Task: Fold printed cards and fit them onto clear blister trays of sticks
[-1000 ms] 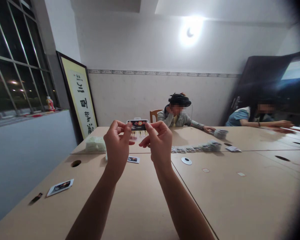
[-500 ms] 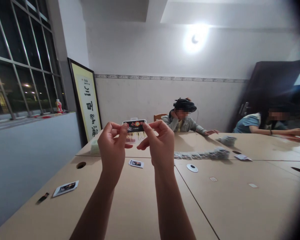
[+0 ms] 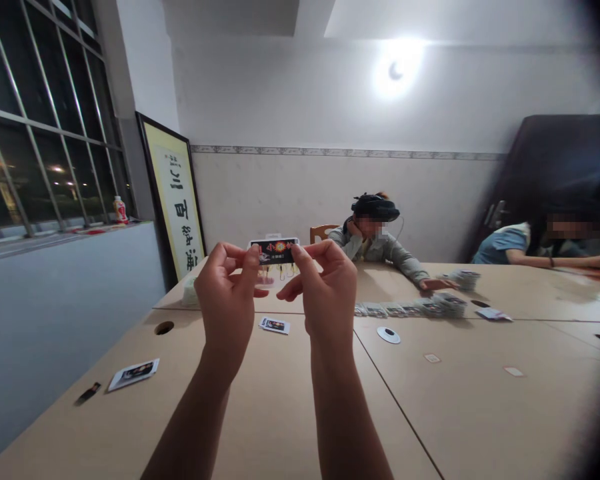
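Observation:
Held up above the table is a small clear fish-hook pack (image 3: 280,253) with a black label across its top; gold hooks show below the label. My left hand (image 3: 227,283) pinches its left end between thumb and fingers, and my right hand (image 3: 329,283) does the same at the right end. On the table beyond my wrists lie a few flat label cards (image 3: 275,325). More of these cards (image 3: 133,375) are at the left, with a small black piece (image 3: 87,393) beside them.
A row of clear packs (image 3: 395,309) runs right to a pile (image 3: 445,305), and another stack (image 3: 465,279) stands behind it. A co-worker (image 3: 375,233) sits opposite, a second (image 3: 525,243) farther right. Cable holes (image 3: 164,328) and a white round cover (image 3: 389,335) dot the table (image 3: 270,413).
My view has shifted slightly. Both hands keep the pack in much the same hold. The co-worker opposite has moved a hand toward the rear stack of packs.

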Demonstrator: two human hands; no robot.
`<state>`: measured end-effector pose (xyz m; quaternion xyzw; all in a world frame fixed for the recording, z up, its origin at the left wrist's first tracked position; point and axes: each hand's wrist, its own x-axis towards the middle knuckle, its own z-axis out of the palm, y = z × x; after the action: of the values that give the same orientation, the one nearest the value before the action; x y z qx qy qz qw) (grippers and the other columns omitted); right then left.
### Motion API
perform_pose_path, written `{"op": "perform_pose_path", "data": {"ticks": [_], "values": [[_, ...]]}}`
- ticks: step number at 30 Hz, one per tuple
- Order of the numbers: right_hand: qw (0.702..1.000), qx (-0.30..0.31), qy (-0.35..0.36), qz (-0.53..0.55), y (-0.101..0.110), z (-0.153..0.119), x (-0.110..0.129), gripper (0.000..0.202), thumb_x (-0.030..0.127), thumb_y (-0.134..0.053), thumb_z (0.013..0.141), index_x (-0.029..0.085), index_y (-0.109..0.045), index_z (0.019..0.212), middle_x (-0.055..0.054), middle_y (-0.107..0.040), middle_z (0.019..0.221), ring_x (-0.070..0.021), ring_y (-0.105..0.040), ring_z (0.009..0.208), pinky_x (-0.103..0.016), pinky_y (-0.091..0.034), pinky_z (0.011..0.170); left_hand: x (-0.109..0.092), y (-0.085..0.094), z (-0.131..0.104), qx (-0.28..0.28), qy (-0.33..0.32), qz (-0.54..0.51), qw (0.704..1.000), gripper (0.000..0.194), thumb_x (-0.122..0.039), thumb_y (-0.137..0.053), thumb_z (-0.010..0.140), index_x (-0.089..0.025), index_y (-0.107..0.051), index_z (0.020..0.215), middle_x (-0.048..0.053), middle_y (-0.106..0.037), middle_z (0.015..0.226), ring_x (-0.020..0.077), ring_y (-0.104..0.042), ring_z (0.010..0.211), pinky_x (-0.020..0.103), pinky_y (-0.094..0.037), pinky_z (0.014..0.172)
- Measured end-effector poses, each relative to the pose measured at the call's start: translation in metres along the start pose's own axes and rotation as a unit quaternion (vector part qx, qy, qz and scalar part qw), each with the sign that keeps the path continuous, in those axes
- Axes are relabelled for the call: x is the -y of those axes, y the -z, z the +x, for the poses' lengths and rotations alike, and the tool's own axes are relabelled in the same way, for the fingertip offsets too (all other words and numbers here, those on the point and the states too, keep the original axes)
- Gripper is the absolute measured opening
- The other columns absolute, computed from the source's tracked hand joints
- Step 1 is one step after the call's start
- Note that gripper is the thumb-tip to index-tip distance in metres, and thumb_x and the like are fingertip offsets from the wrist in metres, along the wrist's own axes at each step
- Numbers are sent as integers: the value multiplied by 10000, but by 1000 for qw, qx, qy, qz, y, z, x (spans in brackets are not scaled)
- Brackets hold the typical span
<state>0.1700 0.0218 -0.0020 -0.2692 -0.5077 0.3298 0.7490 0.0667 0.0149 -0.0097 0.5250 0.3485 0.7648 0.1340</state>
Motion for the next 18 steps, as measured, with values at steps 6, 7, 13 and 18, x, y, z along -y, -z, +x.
{"op": "perform_pose_path", "data": {"ticks": [6,7,13,18], "values": [[1000,-12,2,-17,-2,-1,-1,289,409,-677,817,216,-479,733,67,-597,580,-95,-574,301,-174,-360,281,0,0,-1,-4,-6,10,1000,285,-385,-685,876,-209,-500,749,-37,-652,625,131,-664,441,180,-529,336],[1000,-15,1,-18,-2,-2,0,283,402,-677,815,216,-481,732,69,-591,573,-94,-573,300,-174,-358,282,0,0,-1,-7,-7,12,1000,279,-379,-684,877,-210,-500,752,-37,-656,625,131,-664,440,179,-527,336],[999,-25,11,-26,-4,-4,2,286,388,-684,812,219,-477,712,70,-594,573,-92,-574,299,-175,-353,280,-1,0,0,-10,-7,18,1000,284,-391,-681,876,-217,-492,756,-39,-646,616,135,-668,453,185,-537,346],[999,-28,10,-34,-5,-4,1,285,399,-673,817,224,-474,715,68,-584,564,-94,-569,300,-182,-339,278,-1,1,0,-10,-6,28,1000,293,-412,-679,872,-214,-496,757,-32,-650,628,129,-659,448,182,-532,341]]}}
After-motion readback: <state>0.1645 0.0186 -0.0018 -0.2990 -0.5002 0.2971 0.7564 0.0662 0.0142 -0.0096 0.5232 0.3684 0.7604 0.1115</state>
